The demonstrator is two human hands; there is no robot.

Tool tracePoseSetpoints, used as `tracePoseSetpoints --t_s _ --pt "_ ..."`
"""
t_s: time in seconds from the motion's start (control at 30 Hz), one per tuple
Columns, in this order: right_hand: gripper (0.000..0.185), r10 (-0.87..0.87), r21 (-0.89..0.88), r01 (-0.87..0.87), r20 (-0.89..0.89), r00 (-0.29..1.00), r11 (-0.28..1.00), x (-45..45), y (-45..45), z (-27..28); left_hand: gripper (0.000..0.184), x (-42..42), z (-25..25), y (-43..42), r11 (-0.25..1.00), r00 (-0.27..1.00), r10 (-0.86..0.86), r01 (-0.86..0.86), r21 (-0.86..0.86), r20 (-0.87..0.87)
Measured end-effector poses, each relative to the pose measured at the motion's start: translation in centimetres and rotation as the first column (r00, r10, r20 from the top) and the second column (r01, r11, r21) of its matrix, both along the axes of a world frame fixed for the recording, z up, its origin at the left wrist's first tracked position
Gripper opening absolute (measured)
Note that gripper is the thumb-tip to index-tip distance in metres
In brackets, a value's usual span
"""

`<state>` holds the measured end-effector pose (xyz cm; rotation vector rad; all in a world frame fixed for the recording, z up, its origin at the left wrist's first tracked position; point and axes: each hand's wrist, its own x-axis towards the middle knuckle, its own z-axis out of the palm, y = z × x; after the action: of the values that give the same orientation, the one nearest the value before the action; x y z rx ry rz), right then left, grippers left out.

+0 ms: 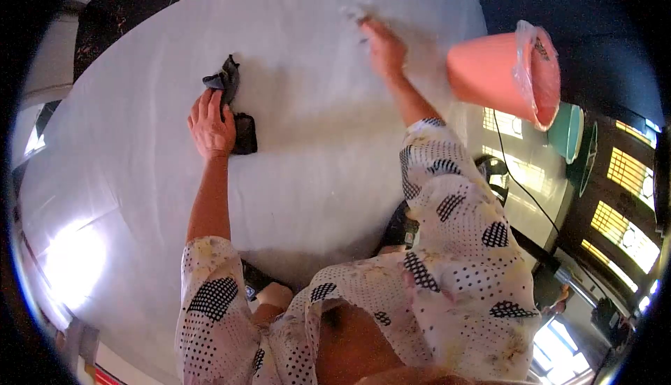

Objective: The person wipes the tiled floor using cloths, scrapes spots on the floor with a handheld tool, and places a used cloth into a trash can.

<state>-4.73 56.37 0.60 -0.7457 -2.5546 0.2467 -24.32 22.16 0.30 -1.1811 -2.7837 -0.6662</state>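
On the left side of the pale table (314,189), my left hand (212,125) rests on a crumpled dark cloth (228,81). Fabric shows between its thumb and its fingers. The lower part of the cloth, a black folded piece (244,133), sticks out to the right of the palm; whether both parts are one piece I cannot tell. My right hand (386,48) is stretched toward the far side of the table, fingers drawn together and smeared by motion. A small whitish and dark blur shows at its fingertips, too indistinct to name.
A pink bin (486,67) with a clear plastic liner is at the right edge of the table, beyond my right forearm. Behind it is a green container (567,133). A thin black cable (524,189) runs down on the right. Bright light reflects off the table at lower left.
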Motion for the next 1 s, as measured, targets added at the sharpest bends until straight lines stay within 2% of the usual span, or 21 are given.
tracePoseSetpoints --t_s 0.03,0.07,0.1,0.13,0.2,0.23,0.3,0.4,0.43,0.47,0.5,0.53,0.57,0.6,0.63,0.67,0.73,0.83,0.93,1.0 --pt "0.033 -0.069 -0.402 0.047 -0.041 0.997 0.914 0.6 -3.2 0.3 0.033 0.0 -0.7 -0.1 1.0 0.999 0.012 -0.012 -0.012 -0.041" --pt "0.031 -0.151 -0.733 0.059 -0.061 0.987 0.678 1.5 -6.3 0.7 0.033 -0.1 -1.2 -0.3 1.0 0.999 0.004 -0.004 0.008 -0.047" --pt "0.027 0.051 -0.291 0.006 0.188 0.981 0.957 3.1 -9.1 1.8 0.033 -0.2 -1.6 -0.3 0.999 0.999 -0.002 0.004 0.032 -0.054" --pt "0.024 0.255 -0.216 -0.254 -0.02 0.967 0.943 5.2 -11.3 1.1 0.033 -0.2 -1.6 -0.3 0.998 0.998 -0.009 0.013 0.056 -0.06" --pt "0.026 0.262 -0.481 -0.218 0.027 0.965 0.849 9.4 -15.1 0.7 0.033 -0.2 -1.4 -0.1 1.0 0.999 0.016 -0.016 -0.002 -0.04" --pt "0.025 0.253 -0.65 -0.174 0.029 0.967 0.74 10.4 -15.2 1.4 0.034 -0.5 -1.8 -0.1 1.0 0.999 0.017 -0.017 -0.009 -0.047" --pt "0.025 0.224 -0.902 -0.06 0.041 0.974 0.428 13.1 -15.1 3.5 0.034 -0.4 -2.2 -0.2 1.0 0.999 -0.007 0.008 0.023 -0.049" --pt "0.025 0.109 -0.916 0.18 0.233 0.966 0.358 17.4 -11.3 6.9 0.034 -0.2 -2.1 -0.3 1.0 0.998 0.006 -0.006 0.002 -0.054" --pt "0.031 -0.042 -0.929 0.219 0.217 0.975 0.299 19.9 -8.8 6.3 0.034 -0.1 -1.9 -0.3 1.0 0.998 0.006 -0.006 0.002 -0.067" --pt "0.035 -0.339 -0.917 0.357 0.283 0.897 0.178 22.5 -6.7 6.5 0.034 -0.1 -1.8 -0.3 1.0 0.998 0.004 -0.004 0.004 -0.066" --pt "0.036 -0.563 -0.952 0.287 0.184 0.806 0.101 26.6 -3.8 4.8 0.034 0.0 -1.7 -0.2 1.0 0.998 0.005 -0.004 0.006 -0.064" --pt "0.034 -0.788 -0.981 0.192 0.135 0.601 -0.022 30.3 -0.8 4.3 0.034 0.0 -1.7 -0.2 1.0 0.998 0.008 -0.007 0.008 -0.062" --pt "0.033 -0.89 -0.93 0.364 0.128 0.437 0.044 30.3 0.4 6.0 0.034 0.0 -1.7 -0.2 1.0 0.998 0.008 -0.008 0.002 -0.056" --pt "0.033 -0.887 -0.924 0.37 0.089 0.453 0.097 32.3 2.7 6.4 0.034 0.0 -1.7 -0.3 1.0 0.999 0.01 -0.01 -0.007 -0.049" --pt "0.037 -0.953 -0.927 0.351 -0.02 0.303 0.131 33.4 5.0 6.1 0.034 -0.2 -1.7 -0.3 1.0 0.999 0.012 -0.013 -0.016 -0.046" --pt "0.049 -0.945 -0.975 0.154 -0.108 0.31 0.162 37.7 9.6 4.0 0.034 -0.2 -1.5 -0.2 1.0 0.999 0.013 -0.014 -0.017 -0.048" --pt "0.054 -0.855 -0.839 0.355 -0.224 0.467 0.413 30.2 6.4 9.0 0.034 -0.1 -0.9 -0.2 0.999 0.998 0.004 -0.006 -0.032 -0.056" --pt "0.054 -0.821 -0.867 0.159 -0.367 0.438 0.472 26.6 7.5 7.5 0.033 0.1 -0.8 -0.3 1.0 0.997 -0.01 0.011 0.01 -0.078" --pt "0.061 -0.728 -0.841 0.091 -0.403 0.554 0.534 22.9 6.7 7.0 0.033 0.0 -0.8 -0.1 1.0 0.998 -0.01 0.011 0.02 -0.062" --pt "0.067 -0.672 -0.857 0.025 -0.386 0.632 0.515 19.4 5.6 6.9 0.033 0.0 -1.2 -0.2 1.0 0.996 -0.012 0.014 0.022 -0.085"
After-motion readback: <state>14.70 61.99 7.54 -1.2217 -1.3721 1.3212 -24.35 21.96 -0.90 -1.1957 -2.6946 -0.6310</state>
